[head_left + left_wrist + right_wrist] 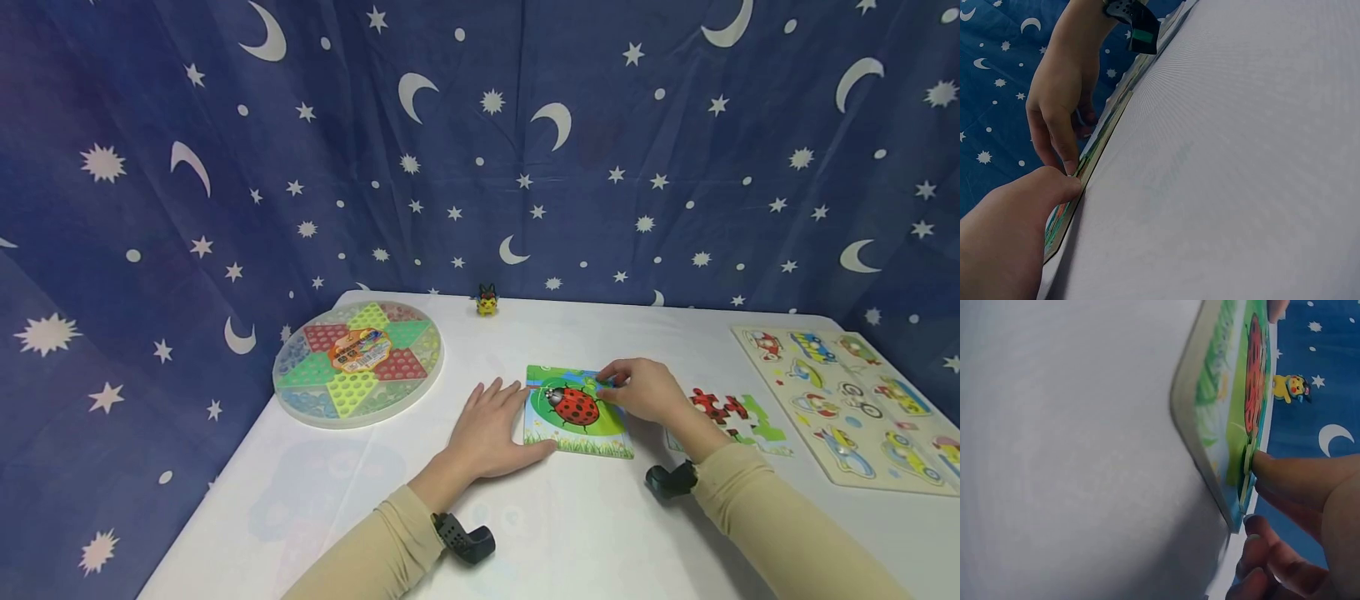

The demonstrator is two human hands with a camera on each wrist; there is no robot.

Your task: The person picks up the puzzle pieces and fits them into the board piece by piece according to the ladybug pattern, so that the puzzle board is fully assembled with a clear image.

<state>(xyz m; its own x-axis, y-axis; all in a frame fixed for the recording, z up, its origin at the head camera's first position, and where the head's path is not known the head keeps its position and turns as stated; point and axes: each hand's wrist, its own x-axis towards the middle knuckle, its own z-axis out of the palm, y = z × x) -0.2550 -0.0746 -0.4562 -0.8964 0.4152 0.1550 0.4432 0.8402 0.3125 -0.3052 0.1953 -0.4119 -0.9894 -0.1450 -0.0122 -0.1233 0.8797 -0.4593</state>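
A square ladybug jigsaw puzzle (pixel 579 446) lies on the white table, its red, black-spotted beetle facing up. My left hand (pixel 487 433) lies flat at the puzzle's left side, fingers spread and thumb on the lower left edge. Over the upper right part of the picture, my right hand (pixel 647 390) pinches a thin green jigsaw piece (pixel 1247 459) between thumb and fingers. In the right wrist view that piece stands slightly raised above the board's surface. The thumb (pixel 1063 184) of my left hand presses on the board's rim in the left wrist view.
Right of the puzzle, partly behind my right forearm, a second board (pixel 780 451) holds loose red and green jigsaw pieces (pixel 708 406). Farther right lies a wooden vehicle puzzle (pixel 825 417). A round Chinese checkers board (pixel 360 364) sits at left, and a small yellow figurine (pixel 487 302) at the back edge.
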